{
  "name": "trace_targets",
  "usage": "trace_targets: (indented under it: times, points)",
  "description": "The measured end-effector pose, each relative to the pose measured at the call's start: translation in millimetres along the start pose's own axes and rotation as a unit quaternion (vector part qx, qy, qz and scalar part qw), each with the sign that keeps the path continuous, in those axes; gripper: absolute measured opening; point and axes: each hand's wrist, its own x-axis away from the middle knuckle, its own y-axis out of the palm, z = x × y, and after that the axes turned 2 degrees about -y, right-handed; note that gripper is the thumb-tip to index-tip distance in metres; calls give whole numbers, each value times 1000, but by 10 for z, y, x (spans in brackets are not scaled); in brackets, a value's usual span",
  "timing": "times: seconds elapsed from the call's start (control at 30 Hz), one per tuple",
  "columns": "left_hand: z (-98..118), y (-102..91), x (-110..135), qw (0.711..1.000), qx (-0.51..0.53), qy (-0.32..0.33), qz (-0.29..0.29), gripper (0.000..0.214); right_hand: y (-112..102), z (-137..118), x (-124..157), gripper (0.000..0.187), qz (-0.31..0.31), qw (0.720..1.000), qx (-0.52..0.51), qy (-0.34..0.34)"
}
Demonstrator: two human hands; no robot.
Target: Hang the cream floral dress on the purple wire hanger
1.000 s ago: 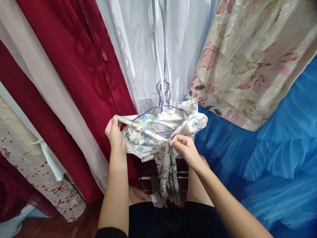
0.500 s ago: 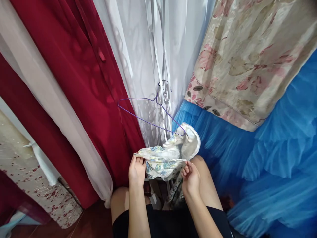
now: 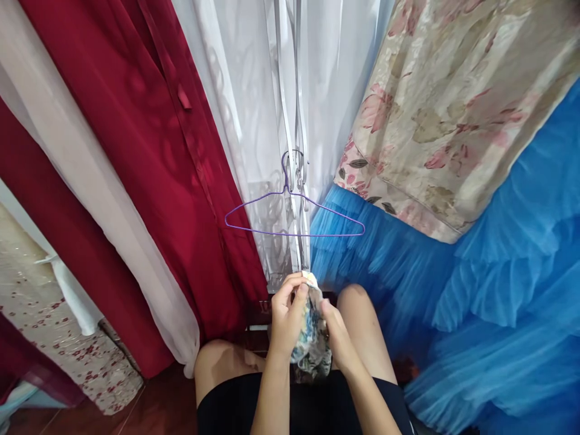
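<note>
Between my knees, a white garment with a blue and yellow floral print (image 3: pixel 309 329) is bunched up and hangs down from my hands. My left hand (image 3: pixel 289 308) pinches its upper edge between thumb and fingers. On the other side, my right hand (image 3: pixel 336 326) grips the cloth with the thumb on top; its fingers are mostly hidden behind the fabric. Just beyond my hands, a purple wire hanger (image 3: pixel 294 234) hangs bare by its hook from a white strap stand (image 3: pixel 285 109). The garment and hanger are apart.
Long red fabric (image 3: pixel 149 151) and a pale drape (image 3: pixel 104 199) hang at the left. White cloth (image 3: pixel 244 78) hangs behind the hanger. A floral beige skirt (image 3: pixel 435 121) and blue ruffled tulle (image 3: pixel 489 338) fill the right side. The floor (image 3: pixel 167 405) is reddish tile.
The garment has come off the hanger's right end and is gathered closer to me. My hands have drawn together. The hanger has swung from tilted to nearly level.
</note>
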Motion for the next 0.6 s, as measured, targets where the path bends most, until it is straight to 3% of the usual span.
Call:
trace_targets:
  times: [0.07,0.13,0.23,0.3,0.37,0.43,0.53,0.6]
  points:
    - [-44,-84,-35,999,-49,22,11,20,-79,-118,8,42,-107,994,0,33]
    - [-80,-154,-46,997,-71,7,-32,24,-196,-261,-4,37,-166,985,18,54]
    - [-139,-200,1,971,-64,-96,-210,37,-465,-538,-59,34,-181,979,83,42]
    - [-188,-222,55,918,-80,-166,-350,38,-721,-754,-153,32,-181,974,136,9]
    - [-224,-269,97,869,-140,-200,-431,38,-1022,-973,-335,29,-151,974,168,-34]
    - [-222,-346,109,848,-223,-201,-437,37,-1315,-1172,-629,29,-79,977,173,-93]
    - [-118,-472,60,870,-284,-162,-368,32,-1577,-1384,-1228,21,56,974,135,-176]
    - [-1,-537,-3,898,-283,-121,-316,31,-1558,-1441,-1627,19,37,980,134,-143]
